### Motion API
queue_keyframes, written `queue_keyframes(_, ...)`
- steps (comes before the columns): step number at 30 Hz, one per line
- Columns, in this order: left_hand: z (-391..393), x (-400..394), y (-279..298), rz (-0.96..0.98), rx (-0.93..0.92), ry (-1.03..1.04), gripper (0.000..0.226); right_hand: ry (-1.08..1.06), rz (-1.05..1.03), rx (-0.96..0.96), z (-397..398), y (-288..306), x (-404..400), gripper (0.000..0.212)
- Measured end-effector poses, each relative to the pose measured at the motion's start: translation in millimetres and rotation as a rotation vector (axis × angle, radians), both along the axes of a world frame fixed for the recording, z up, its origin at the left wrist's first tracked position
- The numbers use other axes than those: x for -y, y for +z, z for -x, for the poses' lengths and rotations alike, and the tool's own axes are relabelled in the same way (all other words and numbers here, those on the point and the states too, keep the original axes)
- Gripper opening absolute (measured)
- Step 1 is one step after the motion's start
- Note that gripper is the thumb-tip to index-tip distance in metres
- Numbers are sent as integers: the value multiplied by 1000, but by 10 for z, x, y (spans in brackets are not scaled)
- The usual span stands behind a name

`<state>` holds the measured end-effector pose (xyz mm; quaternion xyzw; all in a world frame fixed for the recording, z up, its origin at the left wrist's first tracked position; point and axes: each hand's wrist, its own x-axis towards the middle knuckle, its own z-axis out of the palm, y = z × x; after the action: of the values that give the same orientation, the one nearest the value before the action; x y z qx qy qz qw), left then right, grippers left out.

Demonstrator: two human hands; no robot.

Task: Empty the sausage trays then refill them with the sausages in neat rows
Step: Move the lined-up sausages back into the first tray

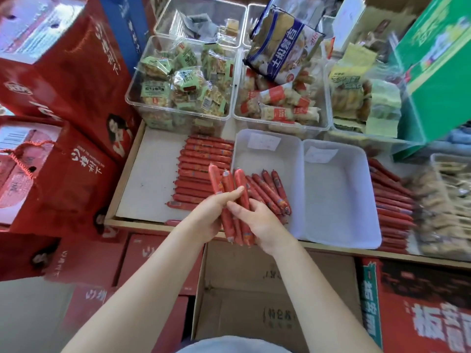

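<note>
Both hands [209, 215] grip red sausages [235, 200]

Two bare forearms, no sleeves reaching the wrists or elbows. No rings, watch or bracelet on the left hand [207, 217] or the right hand [260, 224]. Pale blue-grey garment [229, 346] at bottom edge.

lighting: bright, even, soft; your shadows are faint. glare: pale sheen on the clear bins [178, 108] and red carton [38, 29]. distortion: wide-angle bending at your frame edges. blur: right edge and far corners smeared; centre fairly sharp.
</note>
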<state>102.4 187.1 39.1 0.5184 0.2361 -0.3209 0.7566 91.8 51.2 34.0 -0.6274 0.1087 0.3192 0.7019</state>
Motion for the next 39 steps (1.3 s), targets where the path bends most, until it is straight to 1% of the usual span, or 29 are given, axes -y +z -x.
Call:
queue_keyframes(3, -2, 54, 55, 84, -3, -126, 51, 31, -148, -93, -5, -16, 184, 33)
queue_keyframes(4, -4, 72, 72, 86, 1, -152, 54, 24, -181, -128, -5, -38, 218, 33)
queue_keyframes(7, -8, 122, 69, -49, 62, -200, 60, -39, -297, -251, 4, -94, 272, 32)
queue_keyframes(9, -12, 117, 29, -184, 113, -269, 59, -59, -362, -294, 12, -142, 295, 33)
queue_keyframes(11, -35, 81, -2, -275, 139, -323, 62, -46, -396, -312, 5, -170, 300, 35)
queue_keyframes(13, -64, 35, -78, -315, 166, -278, 62, -82, -407, -335, -22, -221, 296, 40)
queue_keyframes(14, -69, 3, -151, -374, 198, -217, 56, -145, -409, -355, -50, -268, 291, 41)
queue_keyframes(16, -59, -104, -410, -650, 274, -139, 42, -332, -423, -391, -139, -364, 282, 39)
queue_keyframes(17, -5, -155, -525, -746, 284, -161, 43, -432, -433, -413, -205, -427, 275, 33)
queue_keyframes(18, 65, -185, -652, -786, 277, -203, 48, -528, -433, -436, -277, -480, 262, 27)
queue_keyframes(19, 139, -199, -759, -774, 250, -234, 52, -614, -437, -457, -351, -528, 246, 23)
queue_keyframes(21, 245, -187, -879, -685, 213, -210, 48, -740, -446, -497, -486, -579, 198, 24)
queue_keyframes(23, 297, -168, -914, -636, 220, -173, 41, -794, -458, -499, -567, -569, 149, 31)
queue_keyframes(26, 302, -176, -929, -637, 237, -168, 39, -843, -489, -444, -577, -614, 140, 40)
queue_keyframes(29, 285, -237, -933, -676, 261, -191, 31, -814, -428, -442, -518, -688, 183, 41)
queue_keyframes(30, 280, -277, -931, -722, 282, -173, 28, -804, -405, -460, -490, -705, 188, 40)
queue_keyframes(31, 272, -332, -941, -819, 306, -162, 27, -784, -383, -471, -455, -721, 197, 40)
queue_keyframes(32, 255, -412, -974, -956, 351, -183, 28, -754, -345, -478, -416, -734, 195, 39)
queue_keyframes(33, 238, -511, -1021, -1106, 391, -265, 35, -713, -310, -473, -370, -746, 190, 36)
queue_keyframes(34, 212, -606, -1069, -1229, 412, -397, 48, -674, -278, -462, -327, -751, 183, 33)
queue_keyframes(35, 170, -697, -1111, -1294, 413, -543, 64, -647, -256, -452, -295, -762, 180, 30)
queue_keyframes(37, 44, -808, -1190, -1314, 423, -747, 90, -630, -238, -440, -279, -786, 181, 28)
queue_keyframes(39, -97, -843, -1275, -1345, 494, -834, 103, -638, -232, -440, -311, -819, 181, 27)
